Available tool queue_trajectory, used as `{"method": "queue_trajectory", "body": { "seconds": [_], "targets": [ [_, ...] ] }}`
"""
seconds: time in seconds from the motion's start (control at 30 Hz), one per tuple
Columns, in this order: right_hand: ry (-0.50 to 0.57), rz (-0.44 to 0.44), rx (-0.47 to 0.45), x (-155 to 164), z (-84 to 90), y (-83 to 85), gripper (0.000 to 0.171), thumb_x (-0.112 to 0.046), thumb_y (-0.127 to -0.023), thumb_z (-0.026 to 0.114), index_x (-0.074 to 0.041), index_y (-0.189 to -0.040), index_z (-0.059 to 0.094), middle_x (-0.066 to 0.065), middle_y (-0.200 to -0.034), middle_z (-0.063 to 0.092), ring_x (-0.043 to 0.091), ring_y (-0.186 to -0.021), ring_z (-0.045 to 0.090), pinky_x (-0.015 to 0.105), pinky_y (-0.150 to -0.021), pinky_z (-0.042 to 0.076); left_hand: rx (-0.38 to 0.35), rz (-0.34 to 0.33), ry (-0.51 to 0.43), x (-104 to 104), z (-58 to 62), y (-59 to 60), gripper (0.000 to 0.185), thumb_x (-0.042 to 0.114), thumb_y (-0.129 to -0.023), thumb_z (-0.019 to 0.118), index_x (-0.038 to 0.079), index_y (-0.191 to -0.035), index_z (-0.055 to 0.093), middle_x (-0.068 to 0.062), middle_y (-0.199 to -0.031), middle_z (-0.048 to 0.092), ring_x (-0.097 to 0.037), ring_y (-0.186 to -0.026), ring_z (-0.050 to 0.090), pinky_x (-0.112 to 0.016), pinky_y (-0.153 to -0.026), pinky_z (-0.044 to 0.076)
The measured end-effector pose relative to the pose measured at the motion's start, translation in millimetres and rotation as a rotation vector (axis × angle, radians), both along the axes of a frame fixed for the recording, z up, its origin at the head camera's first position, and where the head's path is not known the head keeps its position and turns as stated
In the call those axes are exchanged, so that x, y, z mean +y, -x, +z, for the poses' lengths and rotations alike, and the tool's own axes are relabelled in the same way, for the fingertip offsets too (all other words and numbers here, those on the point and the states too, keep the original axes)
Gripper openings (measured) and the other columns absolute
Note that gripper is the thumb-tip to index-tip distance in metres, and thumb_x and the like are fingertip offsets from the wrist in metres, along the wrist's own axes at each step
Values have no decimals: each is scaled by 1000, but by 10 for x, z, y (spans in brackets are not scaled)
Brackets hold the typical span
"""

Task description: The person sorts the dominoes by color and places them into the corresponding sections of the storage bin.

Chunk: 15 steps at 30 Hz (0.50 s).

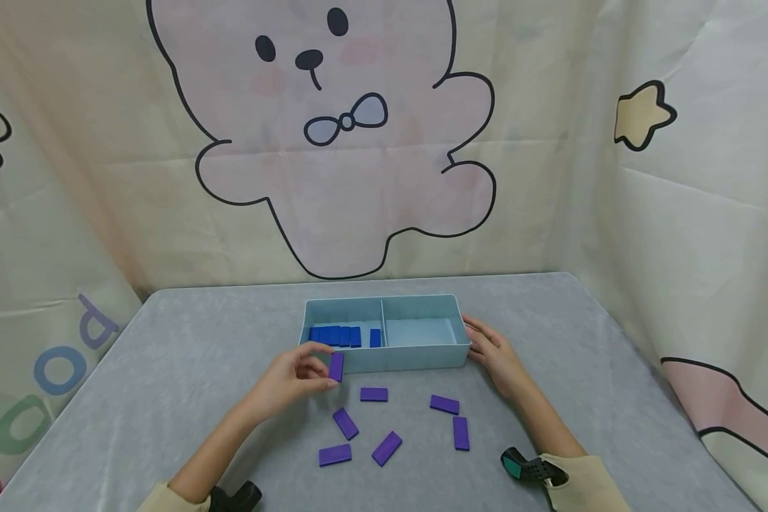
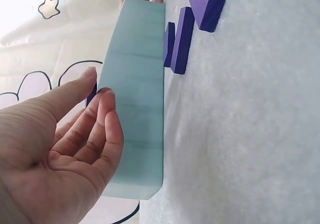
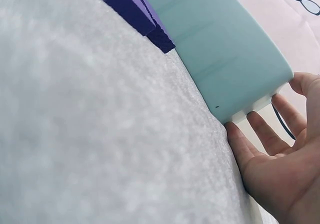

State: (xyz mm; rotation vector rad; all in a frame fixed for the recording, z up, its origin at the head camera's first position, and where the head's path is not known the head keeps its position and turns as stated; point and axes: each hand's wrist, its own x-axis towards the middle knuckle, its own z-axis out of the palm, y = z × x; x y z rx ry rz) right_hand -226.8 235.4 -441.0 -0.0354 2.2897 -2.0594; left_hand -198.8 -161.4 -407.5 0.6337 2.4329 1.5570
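Note:
A light blue two-compartment box (image 1: 397, 360) stands on the grey table; its left compartment holds several blue tiles (image 1: 336, 336), its right one shows only its floor. My left hand (image 1: 294, 377) pinches a purple tile (image 1: 336, 366) upright just in front of the box's left half. In the left wrist view the fingers (image 2: 95, 129) curl beside the box wall (image 2: 137, 99), with the tile (image 2: 92, 94) mostly hidden behind them. My right hand (image 1: 496, 355) rests with straight fingers against the box's right end; the right wrist view shows those fingers (image 3: 265, 134) touching the box corner (image 3: 240, 69).
Several purple tiles (image 1: 387, 448) lie loose on the table (image 1: 166, 370) in front of the box, between my two forearms. A cloth backdrop with a cartoon bear (image 1: 339, 142) hangs behind and to both sides of the table.

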Motion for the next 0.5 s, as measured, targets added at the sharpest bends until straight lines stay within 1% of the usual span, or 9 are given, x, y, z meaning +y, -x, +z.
{"method": "queue_trajectory", "body": {
  "seconds": [0.13, 0.33, 0.5],
  "targets": [
    [5, 2, 0, 12, 9, -4, 56, -28, -115, 44, -1, -163, 36, 22, -167, 36, 20, -127, 62, 17, -95, 53, 10, 5, -1, 49, 48, 22, 46, 12, -95, 80, -4, -134, 62, -6, -93, 74, -17, -82, 68, -23, -74, 57],
    [5, 1, 1, 17, 12, -5, 56, -28, -115, 44, -1, -163, 35, 22, -167, 36, 17, -125, 63, 17, -94, 53, 36, 1, -2, 126, 140, 47, 47, 12, -94, 81, -5, -134, 62, -7, -93, 74, -19, -83, 67, -23, -72, 57],
    [12, -4, 0, 2, 16, -6, 54, -26, -115, 44, 0, -162, 37, 22, -167, 37, 14, -123, 64, 17, -94, 54, 46, 15, 1, 178, 178, 82, 47, 12, -94, 81, -4, -134, 63, -7, -94, 75, -18, -84, 68, -24, -72, 56]
  ]
}}
